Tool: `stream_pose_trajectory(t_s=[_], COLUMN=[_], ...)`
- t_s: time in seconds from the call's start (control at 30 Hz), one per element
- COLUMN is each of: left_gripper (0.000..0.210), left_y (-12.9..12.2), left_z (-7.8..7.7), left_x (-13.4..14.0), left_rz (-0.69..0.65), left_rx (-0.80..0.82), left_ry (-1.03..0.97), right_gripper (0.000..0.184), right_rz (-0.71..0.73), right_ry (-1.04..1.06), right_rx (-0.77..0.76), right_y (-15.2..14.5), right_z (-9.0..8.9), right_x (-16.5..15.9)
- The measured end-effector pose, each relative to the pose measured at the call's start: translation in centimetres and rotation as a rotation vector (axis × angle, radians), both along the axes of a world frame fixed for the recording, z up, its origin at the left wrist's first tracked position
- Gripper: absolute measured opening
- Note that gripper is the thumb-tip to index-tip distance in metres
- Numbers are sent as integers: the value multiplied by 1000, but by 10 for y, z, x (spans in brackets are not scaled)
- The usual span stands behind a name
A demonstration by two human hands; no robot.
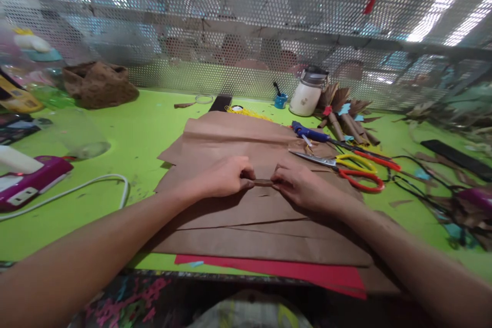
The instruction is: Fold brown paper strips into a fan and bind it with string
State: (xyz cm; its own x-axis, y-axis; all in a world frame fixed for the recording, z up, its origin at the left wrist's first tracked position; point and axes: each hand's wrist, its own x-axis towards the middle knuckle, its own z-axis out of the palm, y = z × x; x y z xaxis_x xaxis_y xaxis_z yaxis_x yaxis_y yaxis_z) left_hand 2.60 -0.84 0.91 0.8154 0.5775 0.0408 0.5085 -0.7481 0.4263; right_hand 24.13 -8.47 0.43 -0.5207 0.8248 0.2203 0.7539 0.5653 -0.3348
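Between my two hands a thin strip of brown paper [263,183] is stretched, narrow and folded or rolled. My left hand [230,176] pinches its left end, fingers curled. On the other end my right hand [294,184] has a similar pinch. Both hands are just above a stack of brown paper sheets [238,241] lying on the green table. Right of my right hand lie scissors [346,165] with yellow and red handles, partly on the paper. A blue glue gun [313,134] rests behind them.
Red paper [284,269] shows under the stack at the table's front edge. A purple power strip [34,184] with a white cable [115,177] is at left. A white jar [305,95], rolled brown paper pieces [348,125] and a black phone-like bar [457,158] stand or lie at right.
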Motion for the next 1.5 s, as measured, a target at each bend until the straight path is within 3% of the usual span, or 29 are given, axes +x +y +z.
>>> stream_pose_trajectory(t_s=[0.23, 0.53, 0.93, 1.23, 1.5], left_gripper=[17, 24, 18, 24, 14], left_y=[-6, -20, -7, -2, -3], left_z=[8, 4, 19, 26, 23], left_x=[-5, 8, -11, -18, -16], left_rz=[-42, -29, -254, -267, -243], left_rx=[49, 237, 47, -38, -15], left_ry=[36, 52, 130, 144, 126], right_gripper=[14, 18, 13, 21, 23], right_rz=[22, 13, 95, 126, 115], right_ry=[-37, -114, -63, 7, -65], right_rx=[-1, 125, 58, -47, 2], right_y=[-6, 2, 4, -5, -9], right_z=[10, -7, -4, 7, 9], right_x=[2, -17, -8, 2, 4])
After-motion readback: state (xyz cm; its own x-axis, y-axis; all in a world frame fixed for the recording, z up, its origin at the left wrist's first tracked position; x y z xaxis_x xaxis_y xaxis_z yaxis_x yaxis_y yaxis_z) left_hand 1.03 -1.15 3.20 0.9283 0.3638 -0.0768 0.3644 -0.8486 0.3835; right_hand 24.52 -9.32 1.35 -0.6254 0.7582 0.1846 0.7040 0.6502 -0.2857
